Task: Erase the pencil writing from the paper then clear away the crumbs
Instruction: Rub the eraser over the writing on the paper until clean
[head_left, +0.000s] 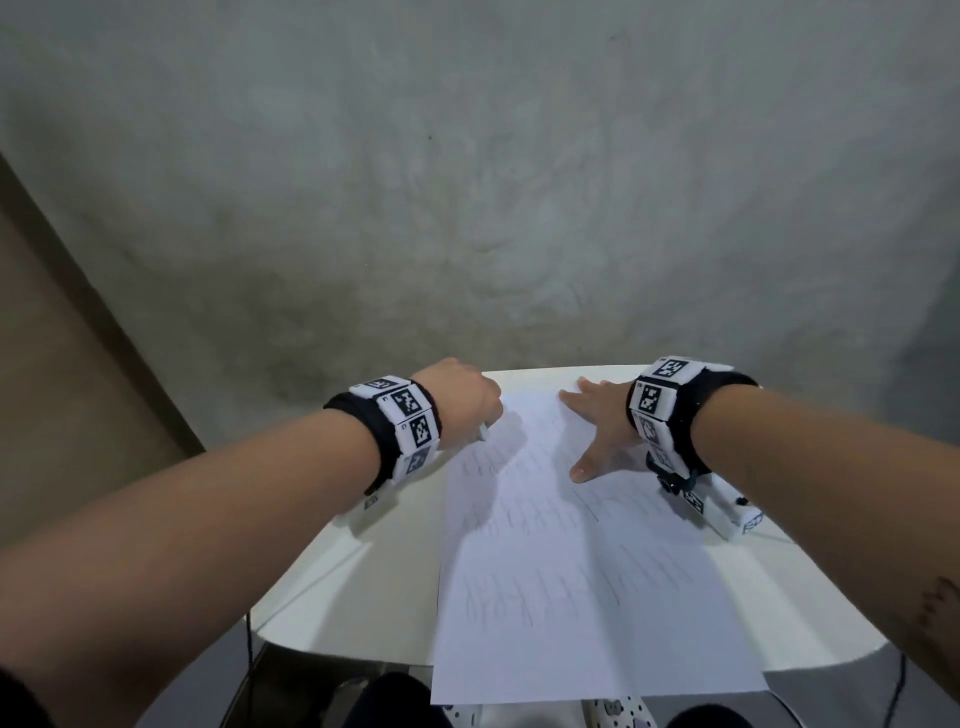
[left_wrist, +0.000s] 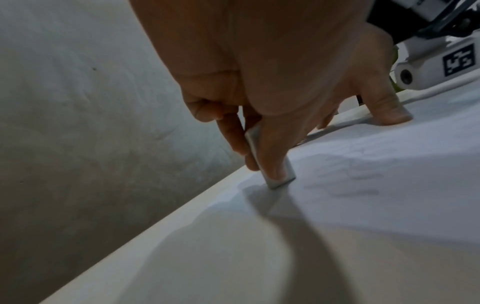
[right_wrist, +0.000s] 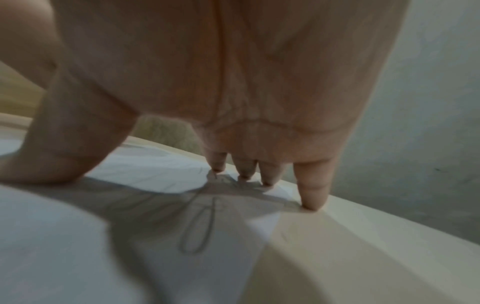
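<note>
A white sheet of paper (head_left: 582, 561) with several rows of faint pencil writing (head_left: 519, 519) lies on a small white table (head_left: 332, 577), its near end hanging over the front edge. My left hand (head_left: 462, 400) pinches a small white eraser (left_wrist: 272, 164) between thumb and fingers, its lower end pressed on the paper's left edge near the top. My right hand (head_left: 597, 426) lies flat with fingers spread, pressing down the paper's top right part. In the right wrist view its fingertips (right_wrist: 310, 203) touch paper (right_wrist: 64, 246) and table near a pencil loop (right_wrist: 200, 232).
A rough grey wall (head_left: 467, 182) rises right behind the table's far edge. A brown panel (head_left: 52, 364) stands at the left. Thin cables (head_left: 901, 686) hang below the table's right side, and my knees and patterned shoes (head_left: 613, 712) show under the front edge.
</note>
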